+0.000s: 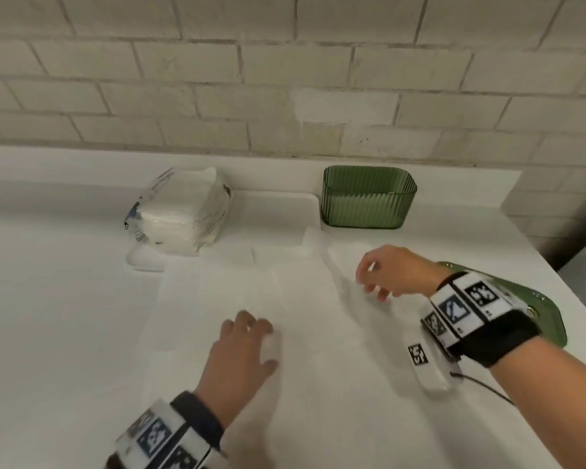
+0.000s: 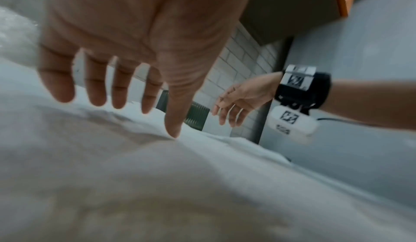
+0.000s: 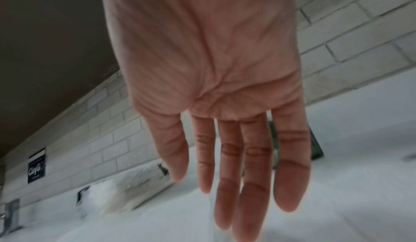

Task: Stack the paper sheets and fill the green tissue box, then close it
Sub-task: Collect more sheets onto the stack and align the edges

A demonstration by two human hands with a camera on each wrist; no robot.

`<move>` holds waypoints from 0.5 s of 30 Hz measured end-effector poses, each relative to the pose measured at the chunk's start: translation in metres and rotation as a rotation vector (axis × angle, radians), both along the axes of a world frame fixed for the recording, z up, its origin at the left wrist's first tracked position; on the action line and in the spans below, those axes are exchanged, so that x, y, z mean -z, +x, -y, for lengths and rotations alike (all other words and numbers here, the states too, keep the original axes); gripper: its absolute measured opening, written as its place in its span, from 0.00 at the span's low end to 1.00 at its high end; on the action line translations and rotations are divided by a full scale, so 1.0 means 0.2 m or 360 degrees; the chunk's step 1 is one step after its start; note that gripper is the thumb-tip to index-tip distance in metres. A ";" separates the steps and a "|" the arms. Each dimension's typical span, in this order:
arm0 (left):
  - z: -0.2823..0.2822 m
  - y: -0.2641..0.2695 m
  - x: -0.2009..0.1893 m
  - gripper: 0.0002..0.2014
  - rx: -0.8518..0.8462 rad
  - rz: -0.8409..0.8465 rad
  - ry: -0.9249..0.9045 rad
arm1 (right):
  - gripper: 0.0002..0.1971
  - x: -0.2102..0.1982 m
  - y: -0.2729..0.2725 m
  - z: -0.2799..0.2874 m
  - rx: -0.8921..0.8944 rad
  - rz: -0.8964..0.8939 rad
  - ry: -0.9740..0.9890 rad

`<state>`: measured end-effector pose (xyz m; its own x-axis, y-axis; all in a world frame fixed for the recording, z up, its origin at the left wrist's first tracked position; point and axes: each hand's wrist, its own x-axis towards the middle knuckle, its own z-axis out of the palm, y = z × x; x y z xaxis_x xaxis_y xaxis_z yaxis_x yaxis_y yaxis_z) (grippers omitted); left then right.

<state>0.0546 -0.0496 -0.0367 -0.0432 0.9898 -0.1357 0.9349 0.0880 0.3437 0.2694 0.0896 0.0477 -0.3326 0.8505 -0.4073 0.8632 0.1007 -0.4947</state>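
While both hands hover open, paper sheets [image 1: 268, 299] cover the counter.
Left hand [image 1: 241, 353] fingers spread, thumb touching paper; right hand [image 1: 389, 272] relaxed, empty, before the green tissue box [image 1: 367, 198].

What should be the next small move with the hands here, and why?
Probably the right hand should pinch the right edge of the sheets and fold it over toward the left hand, which lies flat on them. The sheets lie spread on the counter, the box stands empty.

The white counter [image 1: 48, 299] bears spread paper sheets [image 1: 251, 299], a plastic-wrapped tissue pack [image 1: 180, 214], the green tissue box [image 1: 366, 198] — and, at the right edge, its green lid [image 1: 552, 319].
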 end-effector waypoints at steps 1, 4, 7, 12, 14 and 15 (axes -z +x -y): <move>0.00 0.01 -0.01 0.26 -0.0103 -0.0137 -0.0014 | 0.07 0.05 0.00 0.07 -0.0007 0.0014 -0.0028; -0.02 0.02 -0.03 0.35 -0.0328 -0.0396 -0.0186 | 0.07 0.16 0.02 0.26 0.0026 0.0052 -0.0084; -0.04 0.01 -0.02 0.38 -0.0398 -0.0231 -0.0283 | 0.09 0.23 0.03 0.39 0.0070 0.0134 -0.0058; -0.07 -0.01 -0.04 0.22 -0.0379 0.0138 -0.0284 | 0.08 0.27 0.07 0.51 0.0066 0.0205 0.0068; -0.07 -0.03 -0.05 0.13 -0.0371 0.0249 -0.0237 | 0.09 0.27 0.07 0.52 0.0076 0.0191 0.0070; -0.06 -0.04 -0.05 0.13 -0.0385 0.0312 -0.0227 | 0.10 0.28 0.07 0.53 0.0086 0.0184 0.0074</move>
